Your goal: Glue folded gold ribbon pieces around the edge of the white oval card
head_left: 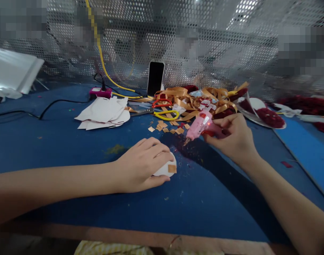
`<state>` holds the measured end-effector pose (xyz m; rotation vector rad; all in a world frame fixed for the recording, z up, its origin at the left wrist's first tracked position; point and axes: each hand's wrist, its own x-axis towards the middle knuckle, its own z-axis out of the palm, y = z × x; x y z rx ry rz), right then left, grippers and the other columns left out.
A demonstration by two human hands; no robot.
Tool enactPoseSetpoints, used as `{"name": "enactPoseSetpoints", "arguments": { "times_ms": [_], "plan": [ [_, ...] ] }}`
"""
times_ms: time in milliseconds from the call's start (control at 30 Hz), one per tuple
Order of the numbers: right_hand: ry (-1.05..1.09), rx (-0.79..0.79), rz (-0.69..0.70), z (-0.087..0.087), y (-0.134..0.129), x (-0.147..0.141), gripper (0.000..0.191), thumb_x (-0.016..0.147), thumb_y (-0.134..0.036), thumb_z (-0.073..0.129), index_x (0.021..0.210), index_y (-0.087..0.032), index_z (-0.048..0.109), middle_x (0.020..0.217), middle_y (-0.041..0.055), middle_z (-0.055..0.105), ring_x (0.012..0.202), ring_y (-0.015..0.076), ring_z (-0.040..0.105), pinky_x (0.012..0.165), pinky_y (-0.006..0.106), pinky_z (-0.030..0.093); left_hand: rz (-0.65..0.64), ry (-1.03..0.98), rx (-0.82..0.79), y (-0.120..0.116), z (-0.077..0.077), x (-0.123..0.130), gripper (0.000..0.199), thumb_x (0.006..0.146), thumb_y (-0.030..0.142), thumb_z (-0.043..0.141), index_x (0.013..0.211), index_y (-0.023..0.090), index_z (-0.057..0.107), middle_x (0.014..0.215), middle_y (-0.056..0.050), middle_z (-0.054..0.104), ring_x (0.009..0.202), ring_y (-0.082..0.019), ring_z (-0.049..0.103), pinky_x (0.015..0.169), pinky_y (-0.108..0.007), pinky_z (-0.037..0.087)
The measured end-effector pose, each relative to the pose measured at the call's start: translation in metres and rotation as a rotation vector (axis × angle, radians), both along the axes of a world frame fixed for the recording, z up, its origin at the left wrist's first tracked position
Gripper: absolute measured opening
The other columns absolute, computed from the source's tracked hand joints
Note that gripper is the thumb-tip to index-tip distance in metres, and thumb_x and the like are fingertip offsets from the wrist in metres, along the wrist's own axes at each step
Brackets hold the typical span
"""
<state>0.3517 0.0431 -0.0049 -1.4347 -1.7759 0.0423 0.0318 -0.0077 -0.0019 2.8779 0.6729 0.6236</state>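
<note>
White rounded piece [164, 170] lies nearer the near edge of the surface [178, 217] than the far one, partly hidden under my left grip [144, 164]. That grip pinches it, fingers over its far side and thumb along its near side, seemingly to steady it while leaving the tan patch [172, 168] at its right end uncovered. My right grip [232, 136] is wrapped around the handle of the pink glue gun [199, 124], holding it above the surface with the nozzle aimed down and to the left; that tilt probably leaves the tip in my sight and off my fingers.

Loose tan squares [162, 124] lie just beyond, within easy reach I judge, and the scissors [144, 111] rest behind them. Toward the far edge, the ribbon tangle [175, 92] would limit a push forward. White sheets [105, 111] are stacked left of the scissors, and a blue board [305, 152] bounds the right side. Room for moving is mostly between my forearms and back toward the near edge, among small flecks.
</note>
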Motion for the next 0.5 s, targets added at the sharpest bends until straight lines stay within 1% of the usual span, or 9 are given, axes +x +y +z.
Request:
{"name": "enactPoseSetpoints", "arguments": {
  "times_ms": [67,133,233,300,367,433,500],
  "plan": [
    [-0.013,0.005,0.029,0.002,-0.005,0.0,0.055,0.063,-0.042,0.082,0.091,-0.028,0.036,0.102,0.0056,0.072,0.104,0.028,0.073,0.081,0.042,0.059,0.004,0.016,0.098,-0.003,-0.001,-0.006,0.024,0.099,0.038,0.059,0.109,0.017,0.065,0.122,-0.01,0.069,0.118,-0.031,0.052,0.099,-0.048,0.043],
    [-0.018,0.003,0.052,0.002,-0.007,0.0,0.057,0.064,-0.043,0.084,0.094,-0.029,0.038,0.102,0.0053,0.071,0.105,0.0298,0.073,0.081,0.043,0.06,-0.003,0.032,0.141,-0.003,0.0,-0.011,0.021,0.1,0.037,0.057,0.103,0.019,0.067,0.125,-0.009,0.068,0.124,-0.032,0.049,0.103,-0.05,0.04],
    [-0.002,-0.012,0.077,0.001,-0.007,0.0,0.058,0.067,-0.044,0.083,0.103,-0.03,0.041,0.105,0.0058,0.069,0.105,0.0304,0.073,0.081,0.045,0.06,0.001,0.032,0.169,0.003,0.004,-0.015,0.02,0.099,0.038,0.058,0.104,0.021,0.069,0.133,-0.008,0.065,0.131,-0.034,0.043,0.108,-0.052,0.036],
    [-0.017,-0.026,0.064,0.001,-0.005,0.001,0.06,0.068,-0.043,0.083,0.11,-0.03,0.042,0.108,0.0064,0.07,0.102,0.031,0.073,0.081,0.047,0.06,0.02,0.027,0.22,0.01,0.006,-0.015,0.017,0.099,0.033,0.057,0.105,0.022,0.07,0.134,-0.007,0.064,0.133,-0.034,0.042,0.111,-0.053,0.033],
    [-0.081,-0.018,0.02,0.003,-0.003,0.001,0.061,0.068,-0.042,0.083,0.114,-0.03,0.046,0.108,0.0063,0.071,0.099,0.032,0.073,0.081,0.048,0.059,0.055,0.021,0.282,0.016,0.006,-0.013,0.017,0.099,0.025,0.055,0.103,0.021,0.071,0.133,-0.007,0.065,0.133,-0.033,0.042,0.112,-0.054,0.032],
    [-0.194,0.01,-0.015,0.006,-0.002,0.0,0.05,0.069,-0.041,0.08,0.11,-0.028,0.053,0.103,0.0059,0.073,0.091,0.031,0.073,0.077,0.047,0.057,0.111,0.024,0.288,0.02,0.003,-0.011,0.019,0.099,0.024,0.054,0.105,0.018,0.071,0.131,-0.009,0.066,0.132,-0.035,0.042,0.11,-0.054,0.035],
    [-0.306,0.052,-0.008,0.011,-0.003,-0.002,0.033,0.073,-0.038,0.074,0.1,-0.026,0.061,0.094,0.0052,0.074,0.078,0.0261,0.071,0.071,0.041,0.055,0.151,0.033,0.216,0.018,-0.001,-0.008,0.025,0.098,0.029,0.056,0.111,0.014,0.071,0.126,-0.013,0.067,0.124,-0.036,0.046,0.103,-0.053,0.042]
  ]
}}
